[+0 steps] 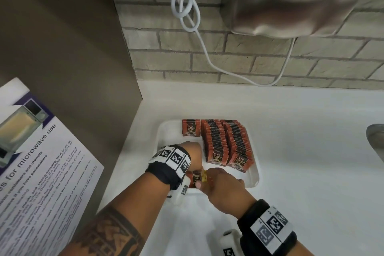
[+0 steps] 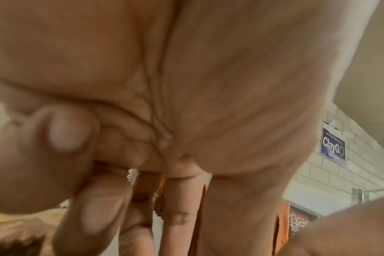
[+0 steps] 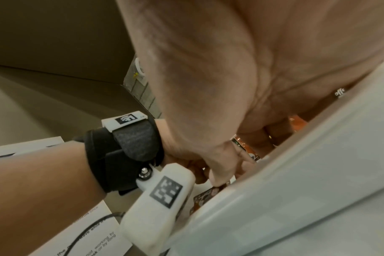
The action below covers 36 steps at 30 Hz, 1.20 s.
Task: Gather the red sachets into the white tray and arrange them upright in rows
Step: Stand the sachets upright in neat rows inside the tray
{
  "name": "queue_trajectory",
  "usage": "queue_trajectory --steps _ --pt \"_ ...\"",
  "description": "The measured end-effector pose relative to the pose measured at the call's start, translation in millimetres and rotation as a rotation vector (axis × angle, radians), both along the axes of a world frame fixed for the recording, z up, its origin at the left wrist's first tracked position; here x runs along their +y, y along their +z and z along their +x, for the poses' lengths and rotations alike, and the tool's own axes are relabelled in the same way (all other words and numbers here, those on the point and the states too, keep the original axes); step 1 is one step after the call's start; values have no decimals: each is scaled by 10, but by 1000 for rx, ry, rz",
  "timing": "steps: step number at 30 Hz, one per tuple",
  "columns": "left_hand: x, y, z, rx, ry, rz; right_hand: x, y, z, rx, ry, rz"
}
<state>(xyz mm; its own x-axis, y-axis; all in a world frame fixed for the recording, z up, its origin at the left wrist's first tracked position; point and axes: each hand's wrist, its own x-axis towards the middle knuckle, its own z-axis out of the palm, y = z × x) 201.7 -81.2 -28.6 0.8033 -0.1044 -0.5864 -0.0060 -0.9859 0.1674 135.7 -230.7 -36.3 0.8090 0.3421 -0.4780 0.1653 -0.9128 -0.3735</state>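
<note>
1. Shallow white plastic tray (image 1: 254, 174) on white counter (image 1: 311, 151), below grey brick wall (image 1: 207, 62).
2. Two full rows of red foil sachets (image 1: 225, 141) upright at tray's right; one small group upright at far left.
3. Left hand (image 1: 194, 155) and right hand (image 1: 223, 188) together at tray's near-left corner, fingers curled, pinching loose red sachets (image 1: 197, 178).

Glossy red sachets (image 1: 216, 141), smooth plastic tray (image 1: 254, 174)

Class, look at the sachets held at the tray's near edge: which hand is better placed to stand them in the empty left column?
Probably the left hand: it is already over the white tray's empty left side, gripping the sachets. The right hand lies nearer the filled rows.
</note>
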Motion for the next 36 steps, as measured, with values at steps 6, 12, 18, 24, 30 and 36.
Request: queue_trajectory --steps 6,12,18,24,30,36 --pt "-47 13 -4 -4 9 0 -9 22 7 -32 -68 117" --pt "-47 65 35 33 15 -2 -5 30 -10 -21 -140 271" --pt "-9 148 -1 57 40 -51 -1 12 29 -107 -171 250" --pt "84 277 -35 90 78 -191 26 -61 50 -92 -244 226" --pt "218 431 -33 114 135 -273 63 -50 64 -142 -220 255" --pt "385 499 -71 34 146 -207 188 -59 126 -62 -205 225"
